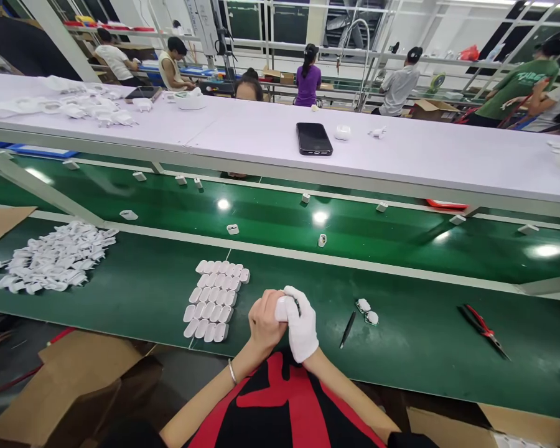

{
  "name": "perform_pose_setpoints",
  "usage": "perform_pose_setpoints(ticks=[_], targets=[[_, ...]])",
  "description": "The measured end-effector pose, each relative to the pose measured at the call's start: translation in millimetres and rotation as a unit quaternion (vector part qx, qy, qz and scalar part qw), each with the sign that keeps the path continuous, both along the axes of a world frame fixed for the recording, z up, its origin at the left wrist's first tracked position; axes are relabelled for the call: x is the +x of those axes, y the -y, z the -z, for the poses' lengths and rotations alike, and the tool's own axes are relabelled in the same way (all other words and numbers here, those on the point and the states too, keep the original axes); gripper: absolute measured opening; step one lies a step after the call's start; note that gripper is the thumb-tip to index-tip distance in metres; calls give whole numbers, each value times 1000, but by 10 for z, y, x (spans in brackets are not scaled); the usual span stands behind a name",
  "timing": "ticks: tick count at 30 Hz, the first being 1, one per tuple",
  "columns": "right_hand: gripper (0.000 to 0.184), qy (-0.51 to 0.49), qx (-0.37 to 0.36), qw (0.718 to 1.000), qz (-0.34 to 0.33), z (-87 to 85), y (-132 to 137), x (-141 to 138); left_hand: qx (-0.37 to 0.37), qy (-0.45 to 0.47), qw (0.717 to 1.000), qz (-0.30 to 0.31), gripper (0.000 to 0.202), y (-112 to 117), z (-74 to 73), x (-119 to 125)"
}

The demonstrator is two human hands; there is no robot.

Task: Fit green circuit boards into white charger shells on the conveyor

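2 hands meet at my near edge of the green bench (401, 348): left hand (264, 323) bare, right hand (301, 323) in a white glove, both clamped together on 1 small white part (282, 308). Finished white pieces in rows (214, 300) sit just left; black pen (348, 329) and red cutters (484, 330) lie right.

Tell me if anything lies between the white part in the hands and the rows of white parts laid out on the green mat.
Nothing visible does. The left hand and gloved right hand clasp the white part together, and only bare green mat separates it from the rows of white parts just left.
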State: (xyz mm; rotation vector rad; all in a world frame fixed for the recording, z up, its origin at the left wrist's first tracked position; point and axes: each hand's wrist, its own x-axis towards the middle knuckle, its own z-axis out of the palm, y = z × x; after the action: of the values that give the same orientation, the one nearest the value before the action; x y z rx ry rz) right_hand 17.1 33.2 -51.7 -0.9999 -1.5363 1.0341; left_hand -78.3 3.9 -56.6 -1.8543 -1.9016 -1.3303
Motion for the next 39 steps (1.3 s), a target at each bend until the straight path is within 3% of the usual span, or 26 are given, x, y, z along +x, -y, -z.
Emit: perform_pose_setpoints(ticks=[4, 8, 12, 16, 19, 26, 29, 32, 39], targets=[[27, -21, -27, 998, 51, 115, 5, -57, -4, 2, 1000, 5, 13, -2, 29, 19], [28, -81, -38, 995, 32, 199, 10, -76, 9, -1, 1000, 14, 16, 2, 68, 35], [30, -83, -50, 995, 24, 163, 24, -40, 3, 25, 1000, 9, 18, -2, 41, 48], [51, -94, -97, 988, -72, 53, 56, 71, -9, 133, 991, 7, 26, 1, 12, 33], [53, -103, -125, 980, -120, -19, 76, 144, 0, 206, 978, 27, 30, 13, 23, 6], [41, -33, -40, 987, -154, -100, 103, 176, -8, 271, 961, 48, 25, 60, 1, -25], [39, 37, 110, 982, -147, -108, 96, 223, -16, 278, 957, 83, 22, 80, -23, -38], [35, 114, 235, 953, -154, -76, 84, 283, -10, 269, 955, 123, 18, 84, -26, -55], [38, 120, 235, 955, -135, -83, 103, 331, -33, 222, 963, 150, 27, 82, -32, -89]])
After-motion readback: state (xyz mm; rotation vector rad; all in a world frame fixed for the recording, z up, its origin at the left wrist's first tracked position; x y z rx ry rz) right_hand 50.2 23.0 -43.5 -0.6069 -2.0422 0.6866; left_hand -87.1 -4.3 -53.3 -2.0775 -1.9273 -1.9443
